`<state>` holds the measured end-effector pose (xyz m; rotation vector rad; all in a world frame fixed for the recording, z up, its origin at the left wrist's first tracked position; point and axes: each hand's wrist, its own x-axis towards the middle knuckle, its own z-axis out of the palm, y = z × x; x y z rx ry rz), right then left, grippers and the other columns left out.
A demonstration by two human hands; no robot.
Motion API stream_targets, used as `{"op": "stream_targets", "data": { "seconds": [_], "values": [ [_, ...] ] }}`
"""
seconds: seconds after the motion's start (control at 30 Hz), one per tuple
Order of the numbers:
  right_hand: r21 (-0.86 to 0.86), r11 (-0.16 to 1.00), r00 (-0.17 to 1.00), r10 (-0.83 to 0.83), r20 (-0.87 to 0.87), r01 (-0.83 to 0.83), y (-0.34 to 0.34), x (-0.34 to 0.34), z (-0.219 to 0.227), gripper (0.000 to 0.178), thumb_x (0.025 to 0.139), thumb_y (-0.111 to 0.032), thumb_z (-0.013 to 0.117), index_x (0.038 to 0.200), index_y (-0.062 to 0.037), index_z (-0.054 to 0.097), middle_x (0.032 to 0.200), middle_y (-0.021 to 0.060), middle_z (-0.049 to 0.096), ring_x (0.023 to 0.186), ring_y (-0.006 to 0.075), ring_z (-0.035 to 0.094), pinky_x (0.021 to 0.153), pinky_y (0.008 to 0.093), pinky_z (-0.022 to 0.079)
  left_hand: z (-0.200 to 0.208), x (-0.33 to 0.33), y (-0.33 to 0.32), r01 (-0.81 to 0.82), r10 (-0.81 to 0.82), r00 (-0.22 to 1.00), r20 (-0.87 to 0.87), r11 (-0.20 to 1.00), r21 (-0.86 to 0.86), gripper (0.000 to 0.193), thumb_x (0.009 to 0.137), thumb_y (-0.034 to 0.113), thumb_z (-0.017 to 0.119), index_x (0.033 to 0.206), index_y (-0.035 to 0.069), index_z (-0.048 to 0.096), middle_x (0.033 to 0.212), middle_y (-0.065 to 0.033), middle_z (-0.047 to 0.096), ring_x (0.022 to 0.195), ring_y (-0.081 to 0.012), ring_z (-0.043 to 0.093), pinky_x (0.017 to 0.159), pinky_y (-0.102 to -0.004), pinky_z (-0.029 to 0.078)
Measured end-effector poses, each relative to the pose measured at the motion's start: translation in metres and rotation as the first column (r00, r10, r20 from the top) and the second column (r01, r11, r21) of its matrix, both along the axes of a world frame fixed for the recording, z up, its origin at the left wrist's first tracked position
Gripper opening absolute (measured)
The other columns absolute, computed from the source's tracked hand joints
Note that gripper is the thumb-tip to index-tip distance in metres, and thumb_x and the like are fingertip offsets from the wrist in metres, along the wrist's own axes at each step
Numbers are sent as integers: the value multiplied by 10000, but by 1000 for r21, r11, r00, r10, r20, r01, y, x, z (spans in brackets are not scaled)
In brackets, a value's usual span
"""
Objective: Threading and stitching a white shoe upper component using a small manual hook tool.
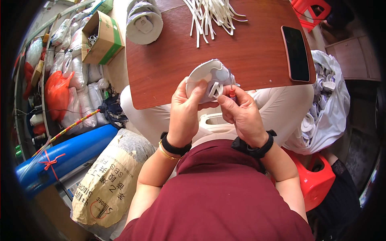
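My left hand (185,109) grips a white and pale grey cup-shaped piece (217,66) that looks like a mask shell, its thumb lying on the inner face. Between my fingers, a short white strap (216,90) forms a loop at the piece's edge. Closed around a thin metal-tipped tool with a red handle (232,92), my right hand (245,114) works at the same edge beside the strap. The tool's tip is partly hard to make out. Both hands are above my lap, at the near edge of the brown table (237,52).
On the table are loose white straps (211,18), a stack of similar cups (144,26) and a phone (295,54). A white bag of cups (337,108) and red stool (311,180) stand right; a cardboard box (102,40), blue roll (76,148) and paper sack (104,184) stand left.
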<state>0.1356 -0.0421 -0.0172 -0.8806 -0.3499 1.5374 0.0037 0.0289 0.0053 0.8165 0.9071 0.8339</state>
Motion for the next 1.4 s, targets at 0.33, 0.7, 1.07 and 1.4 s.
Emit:
{"op": "stream_targets", "data": {
  "seconds": [0.33, 0.7, 1.07, 1.4],
  "values": [
    [-5, 982, 917, -173, 358, 187, 0, -14, 2, 136, 945, -120, 656, 1053, -39, 675, 767, -81, 521, 707, -12, 459, 598, 156, 369, -3, -1, -6, 7, -10, 1000, 16, 989, 151, 240, 1011, 170, 530, 1215, 50, 568, 1101, -83, 670, 958, -182, 677, 780, -345, 604],
    [-2, 981, 902, -177, 393, 194, -2, -13, -1, 61, 924, -91, 676, 927, -38, 645, 780, -68, 550, 671, -10, 437, 564, 172, 366, -8, -2, -15, 20, -21, 1000, 0, 962, 272, 191, 1018, 123, 510, 1167, 5, 532, 1097, -84, 642, 987, -159, 646, 839, -330, 587],
    [147, 939, 820, -343, 458, 311, 4, -22, -7, 65, 895, -51, 694, 936, -18, 657, 786, -56, 538, 681, 13, 450, 603, 185, 389, -32, -3, -29, -31, 112, 989, -99, 802, 596, 201, 976, -11, 534, 1177, -6, 528, 1194, -123, 590, 1065, -169, 592, 909, -314, 493],
    [179, 959, 708, -283, 647, 219, 3, -16, -5, 83, 890, -73, 702, 908, -6, 657, 749, -24, 554, 653, 38, 451, 584, 218, 389, -33, -5, -28, -19, 134, 982, -135, 778, 628, 220, 950, 6, 597, 1159, 5, 529, 1118, -103, 605, 1030, -149, 579, 881, -279, 469]
  ]
}}
